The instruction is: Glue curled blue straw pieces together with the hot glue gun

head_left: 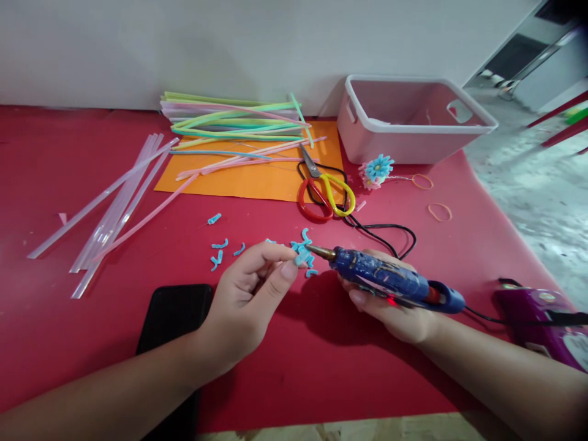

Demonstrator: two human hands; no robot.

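My left hand point(250, 297) pinches a small light-blue piece of pipe cleaner point(301, 258) between thumb and forefinger. Wrapped around a dark blue hot glue gun point(381, 272), my right hand point(390, 306) points its brass nozzle at that piece, very close to it; whether they touch I cannot tell. A red light glows on the gun's underside. Behind the fingertips, more short blue pipe cleaner pieces point(305, 236) lie on the red table, partly hidden. Several loose curved bits point(217, 260) are scattered left of them.
Colourful pipe cleaners point(234, 122) lie on orange paper point(248, 184) at the back. Scissors point(321, 190), a black cord point(390, 228), a fuzzy blue-pink flower point(379, 166) and a pink basket point(390, 144) stand or lie beyond. Clear glue sticks point(114, 202) are left, a black phone point(172, 312) near, a purple box point(537, 312) right.
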